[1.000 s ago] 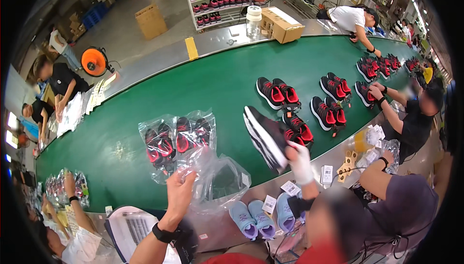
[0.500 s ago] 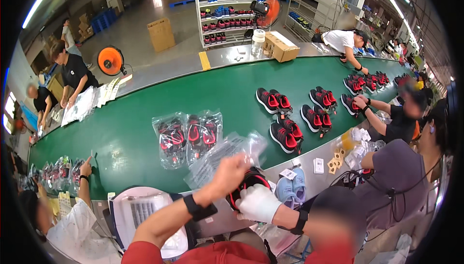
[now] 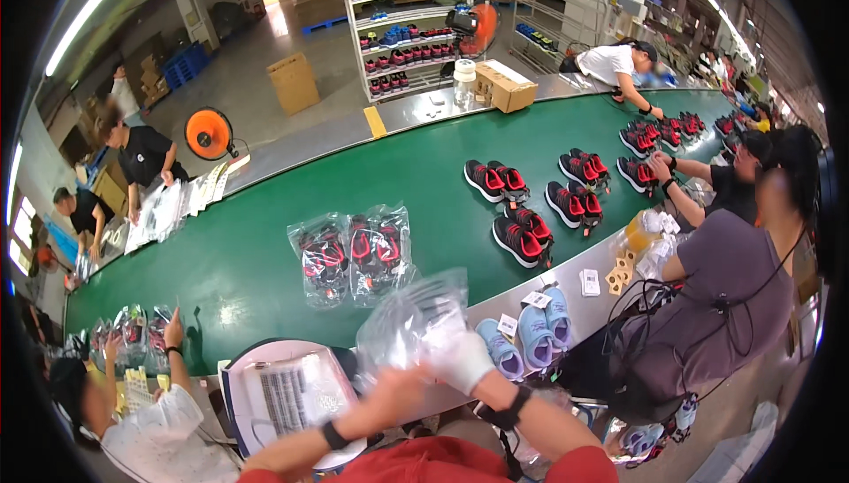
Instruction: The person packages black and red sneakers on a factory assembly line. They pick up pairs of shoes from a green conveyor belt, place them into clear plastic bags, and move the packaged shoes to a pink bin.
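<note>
A clear plastic bag (image 3: 411, 315) billows in front of me over the near edge of the green belt. My bare left hand (image 3: 393, 397) is closed at its lower edge, somewhat blurred. Against the bag's right side lies my white-gloved right hand (image 3: 464, 364), its fingers smeared and partly hidden. No shoe can be made out between my hands. Just beyond the bag, two clear bags of black-and-red sneakers (image 3: 376, 249) lie side by side on the belt. Light blue shoes (image 3: 536, 337) with white tags stand right of my gloved hand.
Black-and-red sneakers (image 3: 522, 235) stand in pairs on the green belt (image 3: 230, 262) to the right. A rounded tray (image 3: 239, 386) with packaging sits at my left. Co-workers sit close on both sides. A cardboard box (image 3: 506, 87) stands on the far ledge.
The black-and-red shoe under my right hand has gone from sight. Both hands have come together at the bag, which has puffed out. More light blue shoes show on the right.
</note>
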Demonstrator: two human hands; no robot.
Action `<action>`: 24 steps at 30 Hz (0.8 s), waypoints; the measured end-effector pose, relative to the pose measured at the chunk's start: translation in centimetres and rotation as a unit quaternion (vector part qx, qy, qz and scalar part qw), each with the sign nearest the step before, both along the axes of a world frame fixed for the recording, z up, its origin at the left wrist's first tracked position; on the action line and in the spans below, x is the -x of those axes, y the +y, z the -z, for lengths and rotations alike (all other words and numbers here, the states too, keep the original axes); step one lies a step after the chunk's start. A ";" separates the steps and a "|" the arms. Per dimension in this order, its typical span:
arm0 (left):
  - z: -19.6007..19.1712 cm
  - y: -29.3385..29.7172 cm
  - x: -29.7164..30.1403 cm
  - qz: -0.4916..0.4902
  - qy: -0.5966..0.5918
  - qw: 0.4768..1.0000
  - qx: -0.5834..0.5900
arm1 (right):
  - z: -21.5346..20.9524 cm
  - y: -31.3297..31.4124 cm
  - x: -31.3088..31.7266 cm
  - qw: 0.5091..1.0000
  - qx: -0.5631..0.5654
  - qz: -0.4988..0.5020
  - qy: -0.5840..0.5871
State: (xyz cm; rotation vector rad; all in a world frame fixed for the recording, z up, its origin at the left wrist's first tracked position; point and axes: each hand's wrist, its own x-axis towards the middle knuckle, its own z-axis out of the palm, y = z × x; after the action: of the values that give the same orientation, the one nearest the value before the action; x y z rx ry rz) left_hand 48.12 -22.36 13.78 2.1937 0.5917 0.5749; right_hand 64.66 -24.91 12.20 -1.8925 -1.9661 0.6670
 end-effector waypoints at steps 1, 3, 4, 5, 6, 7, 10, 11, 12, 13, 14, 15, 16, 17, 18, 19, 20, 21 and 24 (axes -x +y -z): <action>0.5 -3.6 -1.9 -0.071 -0.079 0.994 0.030 | 2.2 0.3 0.2 0.999 -0.002 0.013 0.047; 2.0 -3.7 -3.0 0.020 -0.064 0.997 0.023 | 4.5 0.7 1.2 0.994 -0.090 0.006 0.065; 1.2 -2.8 -3.8 0.037 -0.082 0.996 0.015 | 4.3 1.1 1.6 0.995 -0.095 -0.009 0.036; 0.0 -0.7 -4.6 0.001 -0.115 0.993 -0.011 | 2.8 1.4 1.8 0.998 -0.055 -0.025 -0.023; -1.7 2.4 -5.3 -0.034 -0.141 0.989 -0.041 | 0.0 2.2 1.8 0.993 0.026 -0.056 -0.104; -3.9 5.3 -5.9 -0.110 -0.081 0.990 0.024 | -1.5 2.9 1.7 0.984 0.069 -0.073 -0.150; -7.1 6.2 -7.4 -0.110 -0.006 0.987 0.117 | 4.3 4.5 0.6 0.986 -0.155 0.048 -0.032; -6.8 5.7 -7.7 -0.077 -0.004 0.988 0.137 | 7.6 5.1 0.4 0.958 -0.274 0.082 0.023; -5.4 4.5 -7.0 -0.057 0.008 0.993 0.099 | 5.5 3.9 -1.0 0.975 -0.125 0.028 0.183; -4.9 2.6 -8.0 -0.022 0.018 0.998 0.058 | 4.5 3.9 -2.8 0.963 -0.073 0.031 0.257; -4.7 1.9 -9.2 0.013 0.026 0.999 0.017 | 4.8 4.2 -3.8 0.949 -0.065 0.043 0.304; -4.5 3.1 -9.7 -0.042 0.004 0.996 0.083 | 4.9 5.3 -4.8 0.941 -0.082 0.048 0.324; -4.7 5.0 -9.9 -0.097 -0.019 0.984 0.150 | 4.8 7.2 -5.6 0.942 -0.106 0.045 0.315; -4.6 6.3 -9.9 -0.107 0.000 0.985 0.132 | 4.8 9.5 -6.1 0.945 -0.125 0.035 0.300; -4.2 7.3 -10.1 -0.114 0.006 0.986 0.125 | 5.2 11.4 -6.5 0.955 -0.138 0.031 0.263; -3.9 8.2 -10.4 -0.119 0.010 0.986 0.113 | 5.4 13.2 -7.0 0.967 -0.142 0.029 0.210; -3.5 9.1 -10.3 -0.126 0.015 0.986 0.105 | 5.5 14.4 -7.5 0.985 -0.112 0.027 0.131; -2.7 10.1 -9.9 -0.172 -0.001 0.967 0.189 | 5.6 14.9 -7.9 0.997 -0.048 0.023 0.050; -1.1 12.7 -8.8 -0.274 -0.078 0.874 0.394 | 4.2 11.3 -10.1 0.988 0.112 -0.039 0.103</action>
State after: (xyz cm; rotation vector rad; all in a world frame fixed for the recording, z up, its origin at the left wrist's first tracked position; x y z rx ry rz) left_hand 56.92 -9.69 14.86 1.1868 1.1383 0.6390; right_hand 74.79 -13.57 8.00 -1.7904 -1.9086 1.1006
